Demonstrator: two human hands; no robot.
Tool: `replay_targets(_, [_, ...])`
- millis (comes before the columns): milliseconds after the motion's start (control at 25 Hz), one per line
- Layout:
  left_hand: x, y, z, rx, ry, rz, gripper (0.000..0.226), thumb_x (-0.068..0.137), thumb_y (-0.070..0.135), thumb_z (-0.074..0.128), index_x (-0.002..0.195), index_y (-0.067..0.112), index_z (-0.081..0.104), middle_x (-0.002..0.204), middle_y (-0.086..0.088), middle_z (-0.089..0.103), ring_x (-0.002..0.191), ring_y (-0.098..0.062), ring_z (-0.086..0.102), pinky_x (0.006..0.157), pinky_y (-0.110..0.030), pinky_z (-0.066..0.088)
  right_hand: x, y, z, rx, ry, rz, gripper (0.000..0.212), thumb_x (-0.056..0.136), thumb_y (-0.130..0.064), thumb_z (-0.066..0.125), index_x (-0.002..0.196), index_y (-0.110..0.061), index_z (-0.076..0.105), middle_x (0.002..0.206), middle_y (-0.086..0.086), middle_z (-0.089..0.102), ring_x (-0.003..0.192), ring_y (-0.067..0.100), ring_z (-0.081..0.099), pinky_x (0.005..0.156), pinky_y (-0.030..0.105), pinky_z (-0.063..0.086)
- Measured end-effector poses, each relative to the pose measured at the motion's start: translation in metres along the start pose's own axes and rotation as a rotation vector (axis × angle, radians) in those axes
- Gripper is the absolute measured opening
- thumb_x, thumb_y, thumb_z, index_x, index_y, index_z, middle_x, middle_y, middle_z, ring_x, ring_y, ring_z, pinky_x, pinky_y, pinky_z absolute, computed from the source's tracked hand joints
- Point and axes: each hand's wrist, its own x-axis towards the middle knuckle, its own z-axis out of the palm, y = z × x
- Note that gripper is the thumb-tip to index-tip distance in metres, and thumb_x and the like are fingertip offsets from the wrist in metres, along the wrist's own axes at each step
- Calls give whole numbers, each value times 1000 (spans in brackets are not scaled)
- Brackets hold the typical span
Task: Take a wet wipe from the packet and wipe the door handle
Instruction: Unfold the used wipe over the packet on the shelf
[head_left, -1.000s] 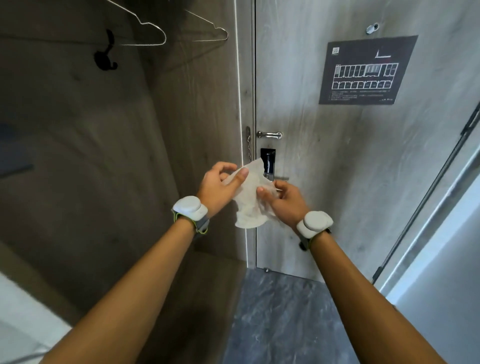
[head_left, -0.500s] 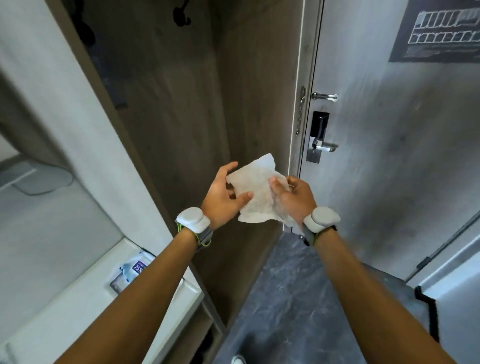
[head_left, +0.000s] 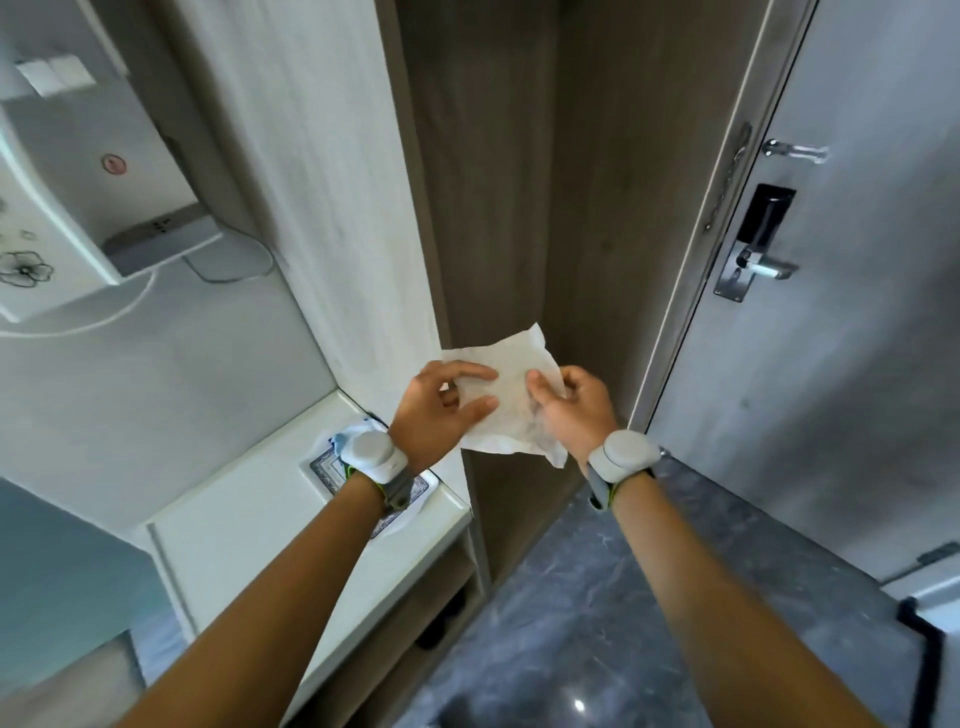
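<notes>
wet wipe (head_left: 506, 395) spread flat | held by left hand (head_left: 434, 410), right hand (head_left: 571, 410)

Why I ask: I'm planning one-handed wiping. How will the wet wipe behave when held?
Probably floppy: the wet wipe creases and sags between the left hand and right hand. Likely very light, as fingertip pinches carry it. It should mould round the door handle.

Dark marbled floor (head_left: 597, 597) gleaming with one light spot; brown wood-grain panel (head_left: 493, 182) ahead; pale grey door (head_left: 857, 389) at right; white shelf (head_left: 234, 545) at left beneath a grey wall (head_left: 156, 389).
</notes>
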Motion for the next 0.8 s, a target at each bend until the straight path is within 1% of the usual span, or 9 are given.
replay_targets(80, [-9, -16, -22, 5, 15, -60, 11, 80, 18, 80, 89, 17, 74, 94, -12, 70, 70, -17, 63, 74, -37, 58, -8, 5, 22, -11, -14, -31, 29, 82, -38, 77, 99, -20, 62, 74, -12, 72, 66, -3, 69, 63, 16, 54])
replay_targets(120, [-13, -21, -30, 8, 20, -89, 9, 79, 19, 80, 86, 16, 74, 82, -17, 68, 64, -21, 57, 69, -38, 54, -12, 6, 28, 2, -29, -46, 34, 81, -37, 78, 105, -22, 59, 75, -12, 72, 66, -5, 70, 61, 13, 53])
replay_targets(240, [-24, -44, -66, 3, 42, -154, 9, 79, 22, 80, 87, 19, 76, 66, -17, 65, 60, -18, 55, 65, -35, 53, -26, 12, 65, 24, -68, -64, 39, 83, -30, 77, 110, -29, 49, 79, 0, 75, 68, 6, 74, 61, 21, 59])
replay_targets(320, [-28, -59, -91, -66, 48, -187, 14, 78, 19, 81, 90, 17, 75, 72, -20, 69, 64, -18, 62, 68, -36, 59, -35, 14, 94, 38, -86, -87, 31, 84, -27, 76, 104, -27, 52, 77, 5, 75, 63, 13, 73, 55, 25, 58])
replay_targets(400, [-30, -74, -112, -104, 50, -207, 23, 74, 18, 84, 95, 18, 74, 84, -18, 72, 74, -24, 67, 74, -38, 61, -39, 18, 119, 37, -101, -96, 24, 83, -26, 78, 96, -18, 60, 72, 1, 74, 57, 8, 71, 50, 20, 54])
replay_targets(520, [-31, -101, -147, -91, 37, -222, 31, 70, 21, 87, 98, 24, 74, 88, -4, 76, 78, -19, 73, 73, -29, 60, -39, 27, 153, -6, -154, -19, 27, 73, -31, 86, 93, -22, 71, 82, 1, 77, 72, 13, 75, 63, 25, 60])
replay_targets(600, [-32, -121, -169, -63, 27, -220, 33, 68, 23, 88, 98, 27, 73, 87, 1, 76, 77, -14, 73, 73, -25, 59, -39, 35, 175, -8, -180, 20, 33, 66, -28, 90, 94, -23, 73, 89, 3, 78, 82, 16, 76, 68, 24, 59])
replay_targets(680, [-32, -139, -189, -26, 26, -214, 34, 69, 26, 87, 99, 29, 73, 93, -1, 75, 81, -16, 73, 76, -28, 60, -37, 43, 195, -25, -192, 28, 36, 63, -24, 91, 95, -24, 74, 88, 1, 78, 82, 14, 76, 68, 20, 58])
replay_targets(800, [-31, -161, -207, 75, 32, -206, 29, 71, 28, 84, 97, 32, 73, 95, -2, 73, 82, -20, 69, 76, -33, 59, -36, 52, 216, -105, -187, 12, 33, 64, -24, 90, 94, -25, 74, 86, -2, 78, 81, 14, 75, 74, 28, 60])
